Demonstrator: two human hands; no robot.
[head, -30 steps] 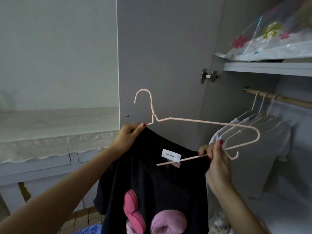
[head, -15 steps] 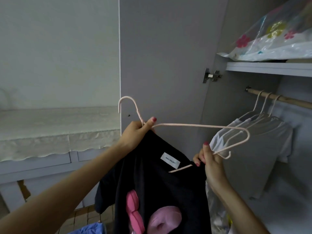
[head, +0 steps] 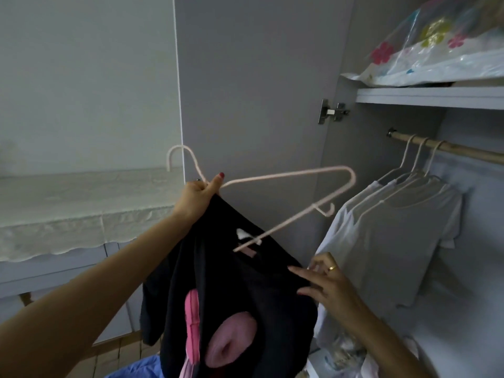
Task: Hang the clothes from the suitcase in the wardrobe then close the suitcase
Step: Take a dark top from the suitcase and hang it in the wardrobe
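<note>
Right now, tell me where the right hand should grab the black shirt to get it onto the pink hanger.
Probably pinch the collar edge of the black shirt just below the hanger's free arm. The pink hanger slants down into the neck opening, and the left hand grips its neck together with the fabric. The right hand lies open against the shirt's right side, so come in from the right.
</note>
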